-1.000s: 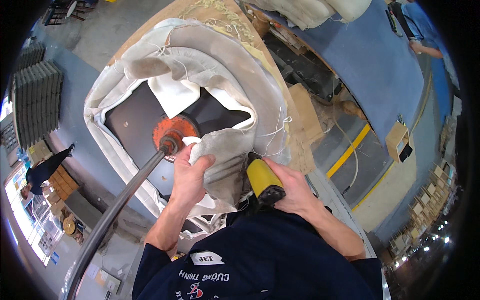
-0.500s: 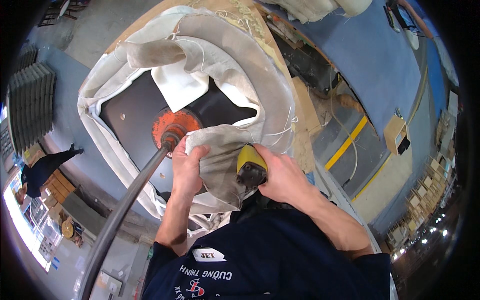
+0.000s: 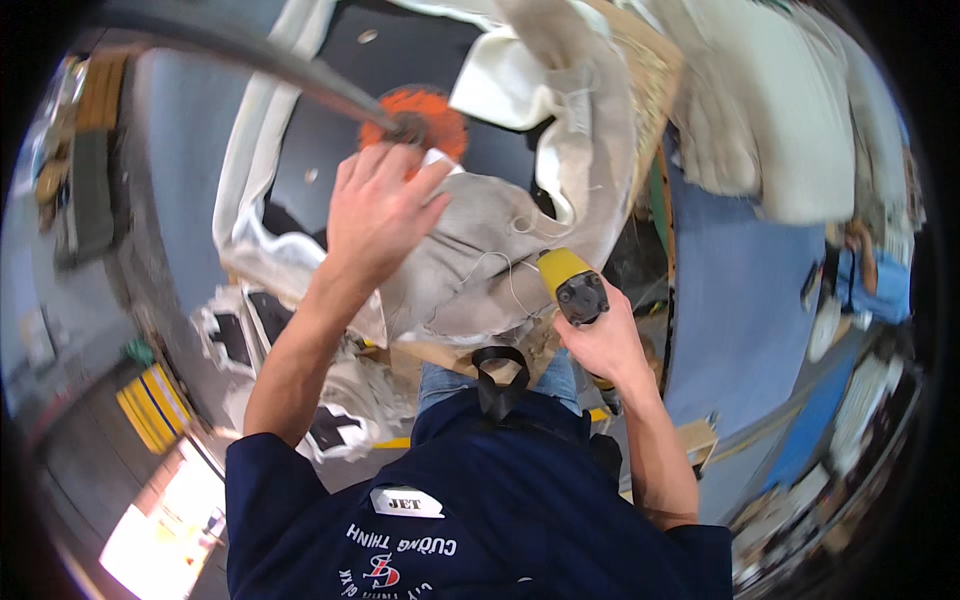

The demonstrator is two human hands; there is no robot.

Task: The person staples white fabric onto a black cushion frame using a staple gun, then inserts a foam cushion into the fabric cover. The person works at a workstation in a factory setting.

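My right hand point(image 3: 605, 345) is wrapped around a yellow and black staple gun point(image 3: 570, 285), beside the lower right edge of an upholstered piece. My left hand point(image 3: 385, 210) has its fingers apart, beside the orange disc point(image 3: 430, 115) and over the near edge of the loose beige fabric point(image 3: 470, 225). Its fingertips partly cover the disc's lower side, and a white corner shows beside them. Beige fabric and white padding ring the dark panel point(image 3: 345, 110). A thin thread point(image 3: 490, 260) lies loose across the fabric. The gun's nose is hard to make out.
A metal bar point(image 3: 270, 65) runs from the upper left to the disc. More fabric-covered pieces point(image 3: 760, 110) rest on the blue surface point(image 3: 735, 290) at right. Below left are white and black pieces point(image 3: 345, 410). A person in blue point(image 3: 880, 280) is at far right.
My view has swung, so the bar now enters from the upper left. The left hand has let go of the fabric edge and spread over it; the staple gun now sits farther right.
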